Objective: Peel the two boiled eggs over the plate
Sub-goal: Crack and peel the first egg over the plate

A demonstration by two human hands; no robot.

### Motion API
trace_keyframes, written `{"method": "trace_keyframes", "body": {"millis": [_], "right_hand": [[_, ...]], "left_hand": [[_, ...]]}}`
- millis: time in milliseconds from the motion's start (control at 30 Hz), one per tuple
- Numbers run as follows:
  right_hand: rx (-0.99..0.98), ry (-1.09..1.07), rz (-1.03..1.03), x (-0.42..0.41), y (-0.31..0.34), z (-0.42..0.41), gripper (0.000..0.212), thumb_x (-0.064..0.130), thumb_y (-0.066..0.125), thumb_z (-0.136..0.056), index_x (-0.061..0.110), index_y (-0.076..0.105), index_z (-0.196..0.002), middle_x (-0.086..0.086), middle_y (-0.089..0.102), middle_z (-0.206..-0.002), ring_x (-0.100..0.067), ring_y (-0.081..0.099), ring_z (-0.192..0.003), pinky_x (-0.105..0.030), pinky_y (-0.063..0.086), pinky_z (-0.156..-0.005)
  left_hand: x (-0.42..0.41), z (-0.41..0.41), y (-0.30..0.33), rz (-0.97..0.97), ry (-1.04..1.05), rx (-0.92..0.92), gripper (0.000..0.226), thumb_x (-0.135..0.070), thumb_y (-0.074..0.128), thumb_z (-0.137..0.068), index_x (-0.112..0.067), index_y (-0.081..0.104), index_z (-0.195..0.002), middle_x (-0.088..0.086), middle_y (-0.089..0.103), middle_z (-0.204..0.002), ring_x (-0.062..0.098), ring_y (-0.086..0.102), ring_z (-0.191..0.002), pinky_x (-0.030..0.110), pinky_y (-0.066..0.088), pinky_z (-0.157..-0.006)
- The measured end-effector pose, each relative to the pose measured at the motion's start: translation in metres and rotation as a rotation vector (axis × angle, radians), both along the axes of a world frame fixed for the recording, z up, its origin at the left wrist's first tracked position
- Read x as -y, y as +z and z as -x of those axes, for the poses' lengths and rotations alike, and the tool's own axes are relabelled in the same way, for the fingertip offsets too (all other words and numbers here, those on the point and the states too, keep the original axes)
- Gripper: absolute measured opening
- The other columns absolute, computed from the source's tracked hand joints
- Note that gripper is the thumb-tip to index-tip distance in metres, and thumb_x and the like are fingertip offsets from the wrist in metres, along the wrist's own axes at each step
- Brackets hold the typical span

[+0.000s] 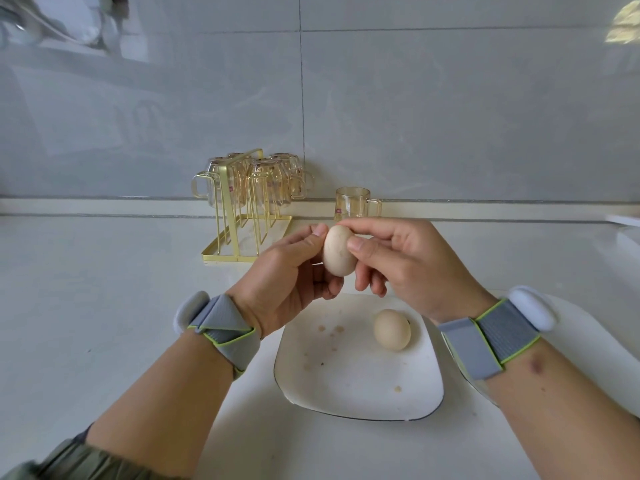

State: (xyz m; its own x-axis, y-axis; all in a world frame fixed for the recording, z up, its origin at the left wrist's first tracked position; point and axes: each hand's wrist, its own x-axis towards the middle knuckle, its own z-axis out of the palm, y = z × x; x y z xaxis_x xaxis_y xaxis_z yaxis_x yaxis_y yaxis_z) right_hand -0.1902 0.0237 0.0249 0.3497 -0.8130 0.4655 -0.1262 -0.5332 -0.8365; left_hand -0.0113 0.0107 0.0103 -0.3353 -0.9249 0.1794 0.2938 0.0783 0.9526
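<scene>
A: What can't we make out here?

B: The far side of the pale beige boiled egg in hand point(339, 250) is hidden by fingers, and we cannot tell whether its shell is cracked there. At the top left a blurred glassy shape is cut off by the frame edge.

A: How do our hands sit on it?

B: Our left hand point(287, 282) cradles it, thumb on its upper left and fingers curled beneath. Our right hand point(401, 261) pinches its top and right side with thumb and forefinger. It hangs above the far edge of the white square plate with a dark rim point(346, 382).

A: And the other one?

B: The second beige egg point(392, 329) lies on the plate, shell whole from what we see.

A: Around us?

B: A gold wire rack of upturned amber glass mugs point(247, 199) stands by the grey tiled wall, with a single amber glass mug point(355, 203) beside it, partly behind our right fingers. Grey wristbands point(221, 327) wrap both wrists.
</scene>
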Motion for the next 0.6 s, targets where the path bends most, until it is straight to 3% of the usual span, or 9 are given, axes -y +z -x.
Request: {"method": "trace_keyframes", "body": {"millis": [267, 400, 600], "right_hand": [[-0.031, -0.055, 0.041, 0.0039, -0.0026, -0.0005, 0.016, 0.019, 0.062, -0.097, 0.028, 0.069, -0.108, -0.002, 0.064, -0.054, -0.012, 0.050, -0.047, -0.022, 0.044, -0.049], [-0.040, -0.169, 0.130, 0.0046, -0.0027, 0.0009, 0.018, 0.028, 0.068, -0.092, 0.027, 0.070, -0.110, 0.001, 0.059, -0.054, -0.006, 0.051, -0.049, -0.019, 0.042, -0.054], [-0.088, -0.203, 0.276, -0.0027, 0.0008, -0.0010, 0.018, 0.023, 0.071, -0.090, 0.020, 0.070, -0.107, -0.017, 0.054, -0.067, -0.008, 0.044, -0.054, -0.022, 0.040, -0.056]], "left_hand": [[0.0016, -0.0016, -0.0014, 0.016, -0.008, -0.001, 0.044, -0.036, 0.054, -0.088, 0.000, 0.057, -0.114, 0.017, 0.056, -0.080, 0.025, 0.053, -0.057, 0.030, 0.046, -0.054], [0.0024, -0.0024, -0.0018, 0.068, -0.044, 0.024, 0.040, -0.042, 0.061, -0.087, -0.006, 0.070, -0.100, 0.016, 0.054, -0.081, 0.022, 0.053, -0.061, 0.030, 0.046, -0.059], [0.0015, -0.0019, -0.0043, 0.096, -0.075, 0.034, 0.026, -0.029, 0.056, -0.090, -0.008, 0.072, -0.088, 0.013, 0.056, -0.078, 0.020, 0.053, -0.059, 0.028, 0.044, -0.058]]}}
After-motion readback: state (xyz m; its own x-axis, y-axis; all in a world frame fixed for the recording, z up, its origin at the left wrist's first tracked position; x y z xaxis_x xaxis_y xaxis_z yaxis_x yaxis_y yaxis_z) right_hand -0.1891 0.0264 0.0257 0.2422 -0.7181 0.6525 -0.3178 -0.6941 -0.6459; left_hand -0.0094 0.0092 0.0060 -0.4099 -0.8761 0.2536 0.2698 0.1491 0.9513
